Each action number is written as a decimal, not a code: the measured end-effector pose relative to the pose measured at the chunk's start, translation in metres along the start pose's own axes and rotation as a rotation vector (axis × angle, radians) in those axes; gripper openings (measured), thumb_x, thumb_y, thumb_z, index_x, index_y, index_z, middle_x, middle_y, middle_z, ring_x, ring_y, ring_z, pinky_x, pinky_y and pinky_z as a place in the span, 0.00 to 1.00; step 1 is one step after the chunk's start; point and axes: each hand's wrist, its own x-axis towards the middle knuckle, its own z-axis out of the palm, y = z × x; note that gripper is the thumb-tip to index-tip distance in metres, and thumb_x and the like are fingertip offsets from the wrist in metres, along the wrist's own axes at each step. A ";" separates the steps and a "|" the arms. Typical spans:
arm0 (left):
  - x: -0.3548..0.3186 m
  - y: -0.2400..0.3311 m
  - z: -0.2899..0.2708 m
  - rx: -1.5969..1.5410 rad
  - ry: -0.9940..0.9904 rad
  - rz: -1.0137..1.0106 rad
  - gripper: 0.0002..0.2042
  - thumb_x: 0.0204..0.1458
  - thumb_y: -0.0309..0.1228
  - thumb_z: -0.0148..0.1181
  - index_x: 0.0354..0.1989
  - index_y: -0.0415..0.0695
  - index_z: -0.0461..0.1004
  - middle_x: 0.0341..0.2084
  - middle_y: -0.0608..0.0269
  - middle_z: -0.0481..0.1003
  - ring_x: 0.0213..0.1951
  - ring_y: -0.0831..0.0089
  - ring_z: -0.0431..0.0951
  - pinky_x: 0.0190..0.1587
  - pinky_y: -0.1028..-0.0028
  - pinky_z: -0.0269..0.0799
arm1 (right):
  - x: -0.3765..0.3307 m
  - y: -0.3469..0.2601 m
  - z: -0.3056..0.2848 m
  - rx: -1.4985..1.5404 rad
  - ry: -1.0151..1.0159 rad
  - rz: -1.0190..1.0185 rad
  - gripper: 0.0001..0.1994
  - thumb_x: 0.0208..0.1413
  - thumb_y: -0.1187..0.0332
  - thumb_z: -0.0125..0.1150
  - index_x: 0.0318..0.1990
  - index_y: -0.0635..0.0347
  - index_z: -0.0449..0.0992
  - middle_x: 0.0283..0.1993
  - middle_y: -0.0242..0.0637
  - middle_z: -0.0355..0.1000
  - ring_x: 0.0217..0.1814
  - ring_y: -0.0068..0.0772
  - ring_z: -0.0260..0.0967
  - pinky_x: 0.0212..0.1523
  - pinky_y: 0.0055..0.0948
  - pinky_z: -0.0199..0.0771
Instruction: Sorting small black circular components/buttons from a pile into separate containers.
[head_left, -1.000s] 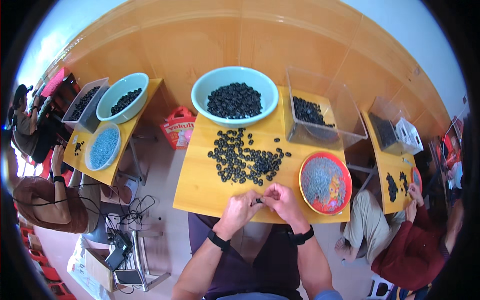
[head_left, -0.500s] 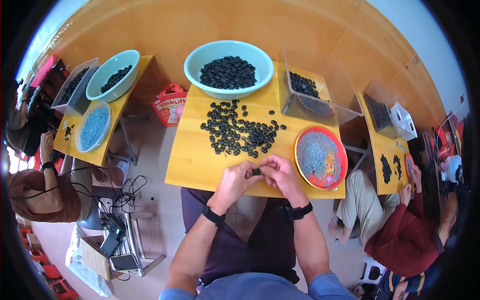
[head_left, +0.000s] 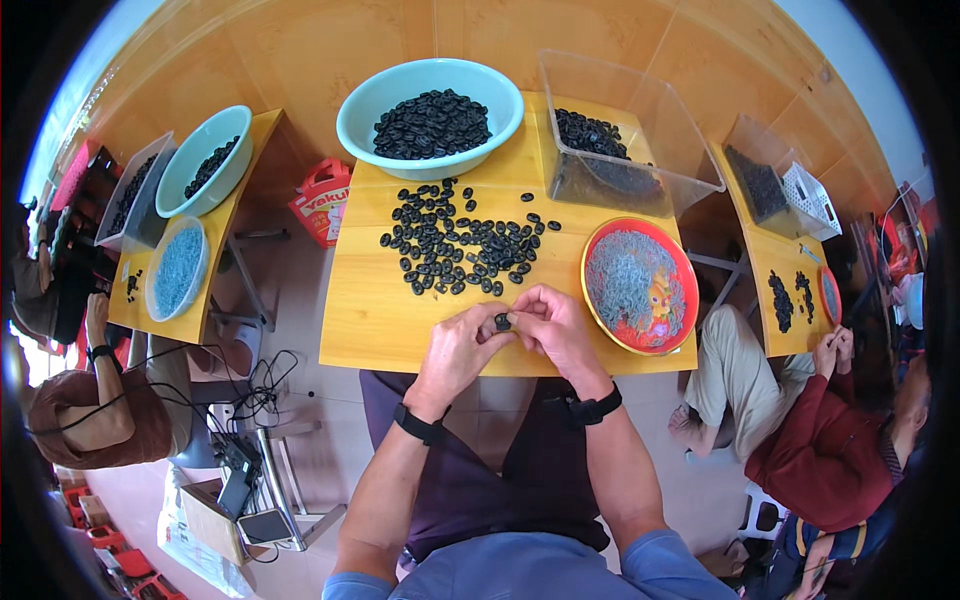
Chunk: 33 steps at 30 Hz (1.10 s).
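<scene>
Over the table's front edge, my left hand (head_left: 462, 345) pinches a small black oval plastic piece (head_left: 502, 322) between thumb and fingers. My right hand (head_left: 552, 328) meets it from the other side, its thumb and fingers closed against the piece; anything tiny between them is too small to make out. Beyond both hands lies a loose pile of similar black oval pieces (head_left: 455, 240) on the yellow table (head_left: 370, 320). Close to my right hand stands a red-rimmed round plate (head_left: 652, 347) holding a heap of thin grey-blue bits (head_left: 622, 270).
A light-blue basin (head_left: 352, 138) and a clear plastic box (head_left: 605, 187), both with black pieces, stand at the back. Co-workers sit at side tables, one left (head_left: 100, 415) and one right (head_left: 825, 450). Cables (head_left: 255, 385) hang by a metal stool (head_left: 285, 490) at lower left.
The view has shifted slightly, moving the table upward and left in the picture. My hands remain together at the front edge; the black piece is now turned and shows more of its face.
</scene>
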 end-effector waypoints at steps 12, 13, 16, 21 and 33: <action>-0.004 -0.006 0.003 0.038 0.090 0.054 0.13 0.48 0.30 0.73 0.42 0.43 0.83 0.21 0.61 0.77 0.22 0.72 0.77 0.28 0.73 0.74 | 0.004 0.005 0.002 -0.017 -0.041 -0.052 0.05 0.56 0.76 0.66 0.36 0.61 0.74 0.26 0.28 0.74 0.20 0.12 0.66 0.17 0.14 0.56; -0.004 -0.006 0.003 0.041 0.096 0.047 0.13 0.48 0.30 0.72 0.42 0.43 0.83 0.21 0.60 0.77 0.22 0.71 0.77 0.28 0.73 0.74 | 0.004 0.005 0.003 -0.011 -0.041 -0.051 0.05 0.56 0.76 0.66 0.36 0.60 0.74 0.26 0.28 0.74 0.20 0.12 0.66 0.17 0.14 0.57; -0.005 -0.007 0.004 0.056 0.131 0.081 0.12 0.49 0.32 0.72 0.42 0.43 0.83 0.20 0.61 0.77 0.21 0.71 0.77 0.28 0.72 0.74 | 0.003 0.003 0.005 -0.017 -0.041 -0.059 0.05 0.56 0.76 0.66 0.36 0.60 0.74 0.26 0.28 0.74 0.19 0.12 0.66 0.17 0.14 0.57; -0.003 -0.008 0.004 0.071 0.121 0.098 0.12 0.49 0.32 0.72 0.41 0.43 0.82 0.21 0.61 0.77 0.21 0.72 0.76 0.28 0.72 0.74 | 0.003 -0.001 0.004 -0.034 -0.035 -0.033 0.04 0.54 0.78 0.65 0.35 0.63 0.75 0.27 0.28 0.74 0.21 0.13 0.66 0.20 0.15 0.64; -0.002 -0.003 0.004 0.033 0.094 0.065 0.14 0.48 0.28 0.72 0.44 0.43 0.82 0.21 0.64 0.74 0.22 0.75 0.73 0.28 0.75 0.73 | 0.000 0.005 0.008 0.039 0.048 -0.067 0.05 0.56 0.77 0.65 0.37 0.61 0.74 0.27 0.28 0.74 0.20 0.12 0.66 0.18 0.14 0.57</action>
